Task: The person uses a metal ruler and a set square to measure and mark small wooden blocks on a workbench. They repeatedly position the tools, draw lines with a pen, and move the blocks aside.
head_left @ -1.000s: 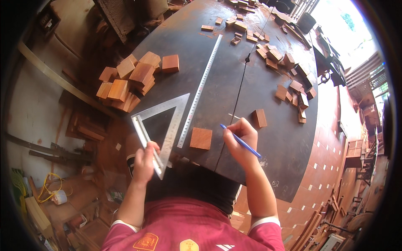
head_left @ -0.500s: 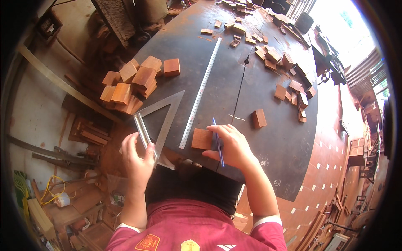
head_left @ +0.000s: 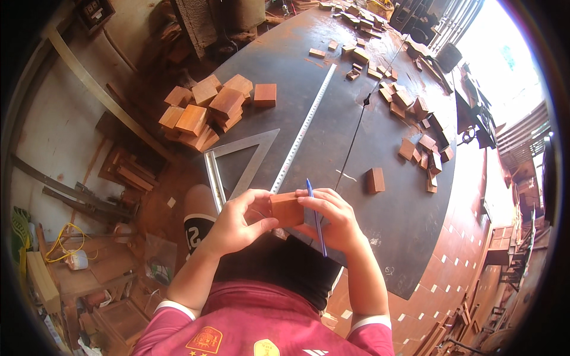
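Note:
A reddish wooden block (head_left: 286, 210) is held between my two hands at the table's near edge. My left hand (head_left: 242, 219) grips its left side with fingers and thumb. On the other side, my right hand (head_left: 333, 218) holds the block's right end and also carries a blue pen (head_left: 317, 219) along its fingers. Just beyond my left hand, a metal triangle square (head_left: 256, 155) lies partly over the table's edge. A white steel ruler (head_left: 306, 127) stretches away from me across the dark tabletop, its near end hidden behind my hands.
A pile of wooden blocks (head_left: 205, 110) sits at the left edge of the dark table (head_left: 332, 142). One single block (head_left: 374, 180) stands to the right. Several more blocks (head_left: 424, 148) lie scattered along the right and far sides. A dark cord (head_left: 354, 139) runs lengthwise over the table.
My left hand has left the triangle square and moved right onto the block. The block is now lifted off the table, in both hands. The pen stays in my right hand.

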Motion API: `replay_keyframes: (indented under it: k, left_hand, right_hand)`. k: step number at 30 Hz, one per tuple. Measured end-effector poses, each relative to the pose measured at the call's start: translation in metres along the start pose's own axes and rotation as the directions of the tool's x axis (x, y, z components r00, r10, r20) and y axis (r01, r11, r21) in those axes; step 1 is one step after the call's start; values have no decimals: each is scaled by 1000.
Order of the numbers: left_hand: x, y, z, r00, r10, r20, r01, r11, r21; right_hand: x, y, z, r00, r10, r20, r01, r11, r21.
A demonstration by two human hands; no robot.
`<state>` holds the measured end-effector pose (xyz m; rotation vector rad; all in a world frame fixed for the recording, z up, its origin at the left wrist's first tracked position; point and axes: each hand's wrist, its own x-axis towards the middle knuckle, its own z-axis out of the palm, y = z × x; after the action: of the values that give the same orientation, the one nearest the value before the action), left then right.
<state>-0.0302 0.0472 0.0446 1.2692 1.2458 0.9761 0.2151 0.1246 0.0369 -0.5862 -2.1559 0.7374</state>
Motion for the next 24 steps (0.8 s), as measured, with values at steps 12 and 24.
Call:
replay_keyframes:
  k: [12, 24]
  left_hand:
    - [-5, 3, 15, 754, 657, -2, -564, 648, 512]
    - [-11, -1, 12, 941, 330, -79, -324, 943, 77]
  right_hand:
    - [-4, 5, -5, 992, 124, -10, -122, 982, 145]
    - [-2, 1, -4, 994, 0, -110, 14, 992, 124]
